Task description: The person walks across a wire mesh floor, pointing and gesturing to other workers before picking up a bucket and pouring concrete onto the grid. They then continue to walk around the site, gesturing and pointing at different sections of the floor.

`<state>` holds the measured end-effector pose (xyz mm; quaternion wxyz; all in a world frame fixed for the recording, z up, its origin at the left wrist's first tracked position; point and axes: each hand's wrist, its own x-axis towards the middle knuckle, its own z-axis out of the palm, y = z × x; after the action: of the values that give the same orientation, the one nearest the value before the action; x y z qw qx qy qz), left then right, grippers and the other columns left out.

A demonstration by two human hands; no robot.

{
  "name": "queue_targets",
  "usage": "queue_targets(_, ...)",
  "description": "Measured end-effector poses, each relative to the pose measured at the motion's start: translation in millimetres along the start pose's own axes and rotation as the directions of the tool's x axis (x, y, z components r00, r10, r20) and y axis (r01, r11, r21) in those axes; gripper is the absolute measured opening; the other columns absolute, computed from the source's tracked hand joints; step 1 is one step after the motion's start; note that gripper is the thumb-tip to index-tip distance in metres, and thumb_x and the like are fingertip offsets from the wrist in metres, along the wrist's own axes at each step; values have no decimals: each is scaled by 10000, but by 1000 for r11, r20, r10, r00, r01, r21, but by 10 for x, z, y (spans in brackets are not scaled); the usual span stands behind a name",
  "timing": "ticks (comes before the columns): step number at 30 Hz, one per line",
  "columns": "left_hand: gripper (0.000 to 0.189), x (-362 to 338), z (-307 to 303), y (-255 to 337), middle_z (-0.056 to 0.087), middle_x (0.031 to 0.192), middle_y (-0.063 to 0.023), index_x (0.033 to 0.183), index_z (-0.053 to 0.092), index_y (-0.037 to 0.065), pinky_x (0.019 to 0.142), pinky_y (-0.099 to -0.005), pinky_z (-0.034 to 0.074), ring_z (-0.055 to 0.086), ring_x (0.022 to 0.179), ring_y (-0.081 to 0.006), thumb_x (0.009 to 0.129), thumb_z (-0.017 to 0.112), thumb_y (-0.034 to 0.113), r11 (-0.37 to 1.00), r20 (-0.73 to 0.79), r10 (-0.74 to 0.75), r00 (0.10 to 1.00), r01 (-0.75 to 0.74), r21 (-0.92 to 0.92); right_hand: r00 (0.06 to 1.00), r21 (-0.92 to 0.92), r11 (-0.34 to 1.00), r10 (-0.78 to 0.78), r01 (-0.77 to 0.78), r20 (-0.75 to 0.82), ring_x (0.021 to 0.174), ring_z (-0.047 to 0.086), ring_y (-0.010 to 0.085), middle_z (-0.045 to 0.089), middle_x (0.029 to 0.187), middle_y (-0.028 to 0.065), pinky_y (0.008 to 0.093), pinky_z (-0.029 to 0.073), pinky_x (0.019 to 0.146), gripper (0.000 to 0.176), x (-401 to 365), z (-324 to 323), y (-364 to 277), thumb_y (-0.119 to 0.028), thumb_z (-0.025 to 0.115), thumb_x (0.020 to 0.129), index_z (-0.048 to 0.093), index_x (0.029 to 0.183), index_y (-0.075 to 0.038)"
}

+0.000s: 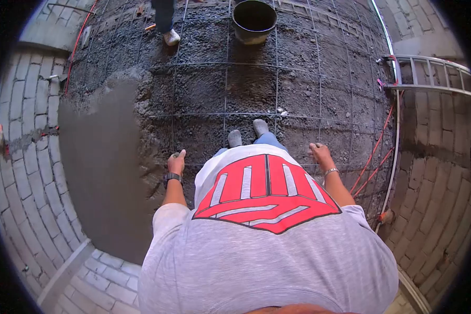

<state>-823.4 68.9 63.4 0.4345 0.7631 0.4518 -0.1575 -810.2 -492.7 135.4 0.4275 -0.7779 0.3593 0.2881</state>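
My left hand (pixel 176 161), with a dark watch at the wrist, hangs beside my body above the gravel, near the edge of the smooth grey concrete (pixel 102 172). Its fingers are partly curled and I see nothing held. On the other side my right hand (pixel 320 153), with a metal band at the wrist, hangs over the wire grid (pixel 319 78); its fingers are loosely bent, with nothing visible in them. Between the hands my shoes stand on the gravel. A dark bucket (pixel 254 21) sits farther ahead, touched by neither hand.
Another person's leg and shoe (pixel 171 37) are at the top left. A metal ladder (pixel 434 76) juts in at the right. Block walls (pixel 31 104) rise on both sides. Red lines (pixel 374 146) run along the right edge, and thin bars cross the ground.
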Motion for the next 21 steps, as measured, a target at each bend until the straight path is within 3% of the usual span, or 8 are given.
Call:
queue_targets(3, 487, 18, -39, 5, 628, 924, -124, 1019, 582, -41, 745, -316, 435, 580, 818, -207, 731, 690, 336, 1000, 23, -18, 1000, 18, 1, 1000, -10, 1000, -20, 20, 3, 554, 541, 110, 622, 724, 53, 253, 395, 460, 293, 38, 44, 6, -315, 540, 849, 590, 907, -33)
queue_targets(5, 510, -154, -153, 260, 616, 992, -150, 1040, 576, -44, 797, -330, 429, 579, 913, -234, 735, 677, 352, 998, 117, -38, 992, 33, 48, 999, 116, 993, 35, -31, -31, 555, 545, 116, 610, 707, 43, 263, 400, 459, 282, 67, 80, 52, -309, 545, 844, 600, 898, -37)
queue_targets(10, 523, 29, -50, 75, 602, 1041, -191, 1051, 571, -47, 828, -336, 430, 574, 971, -280, 741, 663, 364, 998, 11, 1, 1000, -2, 64, 999, 13, 1000, 9, -9, -36, 543, 555, 123, 620, 711, 62, 261, 413, 465, 325, -55, 32, -89, -282, 573, 833, 597, 969, 11)
queue_targets(12, 539, 110, -10, -20, 600, 1043, -195, 1064, 565, -48, 838, -349, 426, 571, 976, -288, 741, 659, 374, 1000, 56, -20, 998, 21, -6, 1000, -7, 1000, -18, 18, -24, 538, 554, 125, 621, 712, 66, 261, 411, 460, 320, -3, -10, -55, -279, 572, 834, 596, 971, 9)
queue_targets(16, 513, 81, -11, -50, 608, 1032, -182, 1038, 587, -19, 837, -352, 427, 572, 972, -298, 735, 661, 388, 995, -8, 9, 1000, -8, 103, 1000, 69, 998, 17, -15, -21, 553, 552, 155, 589, 712, 60, 267, 442, 480, 280, 47, -23, -68, -265, 549, 843, 582, 959, -13)
queue_targets(21, 513, 0, -47, -75, 602, 1047, -184, 1048, 589, -12, 840, -355, 423, 567, 979, -309, 732, 661, 385, 999, 65, -47, 997, 47, -5, 999, 130, 991, 29, -25, -28, 536, 540, 153, 585, 707, 67, 274, 430, 459, 299, 41, -42, -165, -270, 545, 850, 549, 1010, -18)
